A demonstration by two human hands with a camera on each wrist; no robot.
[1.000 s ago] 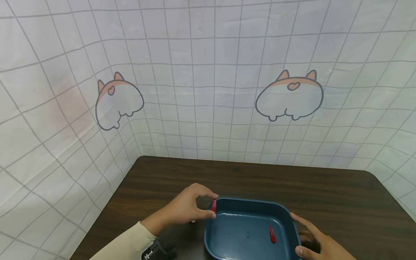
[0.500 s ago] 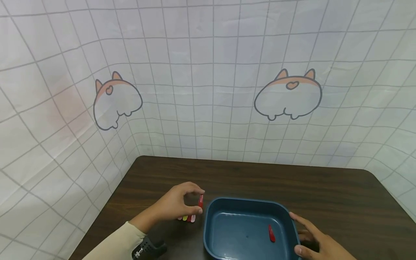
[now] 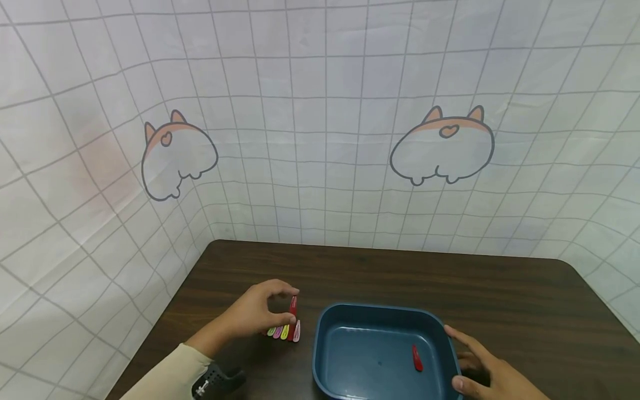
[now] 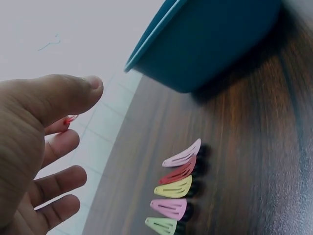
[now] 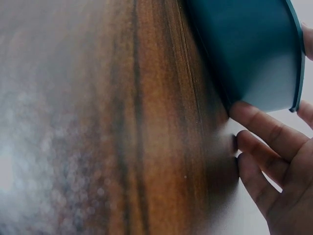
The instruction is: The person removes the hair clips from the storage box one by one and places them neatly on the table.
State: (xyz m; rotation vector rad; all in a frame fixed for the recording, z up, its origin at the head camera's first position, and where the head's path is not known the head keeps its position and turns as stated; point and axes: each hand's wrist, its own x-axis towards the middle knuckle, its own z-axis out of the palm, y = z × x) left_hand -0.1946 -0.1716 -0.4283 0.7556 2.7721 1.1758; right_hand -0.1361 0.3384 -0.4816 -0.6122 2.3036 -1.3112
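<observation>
My left hand [image 3: 250, 312] pinches a red hair clip [image 3: 293, 305] between thumb and index finger, above a row of snap hair clips on the table. In the left wrist view that row shows a pink clip [image 4: 183, 154], a red clip [image 4: 179, 171], a yellow clip [image 4: 174, 188] and more; the held clip is mostly hidden behind the thumb. My right hand [image 3: 492, 369] holds the right side of a blue plastic tub [image 3: 380, 314], thumb on the rim and other fingers against the outer wall. Inside the tub lies one red hair clip [image 3: 417, 358].
The dark wood table [image 3: 400, 272] runs back to a white gridded curtain [image 3: 310, 150] that hangs behind and at the sides. Bare tabletop shows behind the tub and between it and the clip row.
My left hand has moved left with the red clip, from the tub's rim to over the clip row, which now shows more. The right hand and tub stay put.
</observation>
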